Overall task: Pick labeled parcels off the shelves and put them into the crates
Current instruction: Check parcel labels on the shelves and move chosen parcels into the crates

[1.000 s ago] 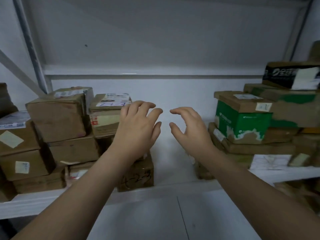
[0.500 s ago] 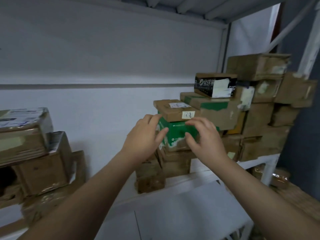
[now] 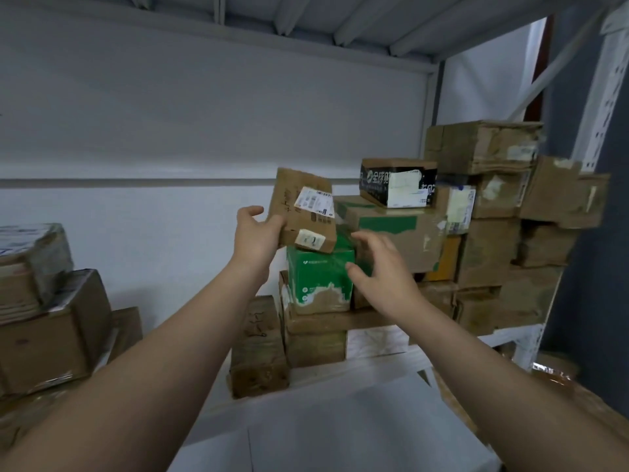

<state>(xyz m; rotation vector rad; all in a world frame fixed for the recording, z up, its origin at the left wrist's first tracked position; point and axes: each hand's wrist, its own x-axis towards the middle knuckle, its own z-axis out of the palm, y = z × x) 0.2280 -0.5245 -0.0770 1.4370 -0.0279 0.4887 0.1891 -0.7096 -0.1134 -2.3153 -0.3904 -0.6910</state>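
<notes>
A flat brown parcel [image 3: 301,207] with a white barcode label and a smaller sticker is tilted up on its edge above a green box [image 3: 318,272]. My left hand [image 3: 255,238] grips the parcel's lower left corner. My right hand [image 3: 377,265] hovers open just right of the green box, fingers spread, holding nothing. Both boxes belong to a stack of parcels on the right part of the white shelf [image 3: 357,367]. No crate is in view.
More cardboard boxes pile up to the right, among them a black box [image 3: 396,182] with a white label and a large brown box [image 3: 391,233] with green tape. Another stack [image 3: 44,308] stands at the left. A dark box [image 3: 258,349] stands at the shelf's front edge.
The view has swung right toward the right stack. My left hand has taken the flat brown parcel off the green box and tipped it upright; my right hand has come off it.
</notes>
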